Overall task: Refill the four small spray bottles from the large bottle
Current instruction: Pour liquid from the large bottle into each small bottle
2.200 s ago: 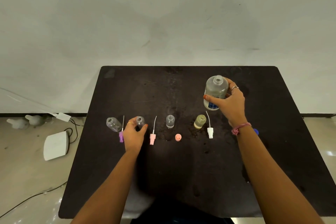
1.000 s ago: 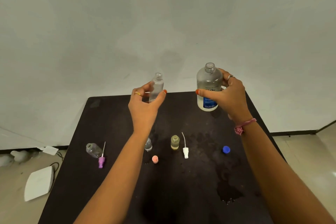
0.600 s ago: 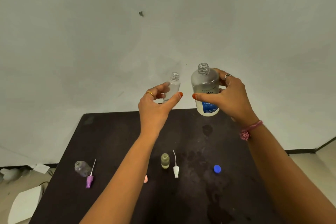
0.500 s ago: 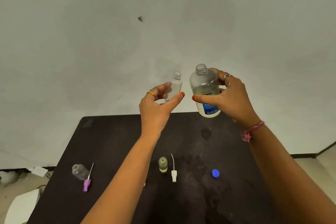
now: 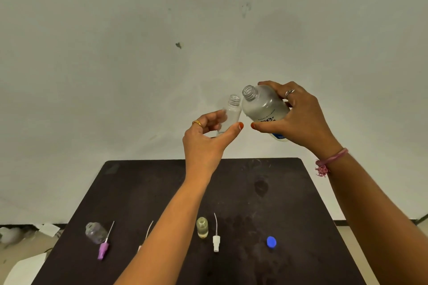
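My left hand (image 5: 208, 141) holds a small clear spray bottle (image 5: 232, 111) upright in the air, uncapped, between thumb and fingers. My right hand (image 5: 298, 118) grips the large open bottle (image 5: 261, 106), tilted left so its mouth leans toward the small bottle's neck; the two bottles touch or nearly touch. On the dark table (image 5: 162, 180) stand a small bottle with yellowish liquid (image 5: 202, 227) and an empty clear bottle (image 5: 94, 232). A fourth small bottle is hidden behind my left forearm.
Spray heads lie on the table: a purple one (image 5: 103, 249), a white one (image 5: 216, 239), and another's tube (image 5: 149, 229) beside my left arm. The blue cap (image 5: 271, 242) lies at the right. A wet patch (image 5: 260, 186) marks the table's far side. The wall stands behind.
The right hand has tipped the large bottle leftward toward the small bottle's mouth. Earlier, both hands lifted the two bottles off the table and brought them together in the air.
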Available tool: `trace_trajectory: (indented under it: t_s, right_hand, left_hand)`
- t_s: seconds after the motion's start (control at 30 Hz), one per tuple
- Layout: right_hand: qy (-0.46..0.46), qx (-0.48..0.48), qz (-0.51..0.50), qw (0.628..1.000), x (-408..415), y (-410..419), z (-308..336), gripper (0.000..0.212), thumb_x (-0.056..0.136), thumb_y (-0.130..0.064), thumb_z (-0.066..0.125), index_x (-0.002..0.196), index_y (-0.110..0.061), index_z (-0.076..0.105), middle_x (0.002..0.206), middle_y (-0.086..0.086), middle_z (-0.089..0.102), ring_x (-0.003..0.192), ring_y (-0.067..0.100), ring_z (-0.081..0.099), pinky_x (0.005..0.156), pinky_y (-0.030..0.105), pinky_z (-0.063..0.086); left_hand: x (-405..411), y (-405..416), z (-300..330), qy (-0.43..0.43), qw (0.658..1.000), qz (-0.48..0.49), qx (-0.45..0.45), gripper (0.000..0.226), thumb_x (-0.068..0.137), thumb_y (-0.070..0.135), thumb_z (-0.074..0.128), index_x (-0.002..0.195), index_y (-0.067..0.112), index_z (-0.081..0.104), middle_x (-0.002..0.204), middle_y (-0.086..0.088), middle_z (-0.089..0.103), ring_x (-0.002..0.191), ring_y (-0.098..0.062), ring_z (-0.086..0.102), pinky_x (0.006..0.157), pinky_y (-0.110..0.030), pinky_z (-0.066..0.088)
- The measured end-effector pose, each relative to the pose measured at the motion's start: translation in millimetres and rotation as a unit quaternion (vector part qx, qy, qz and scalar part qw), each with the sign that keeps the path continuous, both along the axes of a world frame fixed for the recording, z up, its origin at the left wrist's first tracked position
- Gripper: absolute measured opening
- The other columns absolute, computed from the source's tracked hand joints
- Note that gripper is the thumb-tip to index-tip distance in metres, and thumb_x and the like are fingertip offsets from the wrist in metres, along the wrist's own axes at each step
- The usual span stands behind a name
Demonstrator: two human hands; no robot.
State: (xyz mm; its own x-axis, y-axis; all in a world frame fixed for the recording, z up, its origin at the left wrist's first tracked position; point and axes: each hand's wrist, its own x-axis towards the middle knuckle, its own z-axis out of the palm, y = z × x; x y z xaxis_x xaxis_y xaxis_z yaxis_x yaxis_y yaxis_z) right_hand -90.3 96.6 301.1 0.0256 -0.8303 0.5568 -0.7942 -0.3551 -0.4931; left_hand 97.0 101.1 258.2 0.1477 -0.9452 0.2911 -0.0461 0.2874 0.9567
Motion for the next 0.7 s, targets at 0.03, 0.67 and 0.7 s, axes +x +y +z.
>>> trace_trajectory:
  t_s: [0.03, 0.67, 0.7]
  right_hand:
    - [0.007, -0.010, 0.000, 1.000, -1, -1, 2, 0.078, 0.058, -0.035, 0.087, 0.129, -0.032, 0.053, 0.109, 0.000, 0.056, 0.095, 0.011, 0.049, 0.075, 0.006, 0.037]
    - [0.166, -0.153, -0.036, 0.974, -19, -3, 12, 0.076, 0.058, -0.025, 0.088, 0.128, -0.021, 0.058, 0.099, 0.009, 0.057, 0.089, 0.029, 0.053, 0.074, 0.043, 0.049]
    - [0.174, -0.159, -0.039, 0.971, -20, -3, 12, 0.076, 0.058, -0.025, 0.088, 0.128, -0.020, 0.058, 0.100, 0.010, 0.058, 0.089, 0.030, 0.054, 0.074, 0.043, 0.048]
  left_hand:
    - [-2, 0, 1, 0.003, 1.000, 0.000, 0.000, 0.038, 0.070, 0.032, 0.083, 0.104, 0.028, 0.067, 0.098, 0.017, 0.067, 0.089, 0.003, 0.061, 0.066, -0.004, 0.048]
    - [-23, 4, -5, 0.023, 1.000, -0.002, 0.004, 0.039, 0.070, 0.028, 0.084, 0.105, 0.024, 0.068, 0.099, 0.015, 0.068, 0.089, 0.007, 0.060, 0.067, -0.004, 0.048]
    - [-24, 4, -5, 0.023, 1.000, -0.002, 0.006, 0.039, 0.070, 0.029, 0.084, 0.105, 0.024, 0.068, 0.099, 0.015, 0.068, 0.089, 0.007, 0.060, 0.067, -0.004, 0.048]
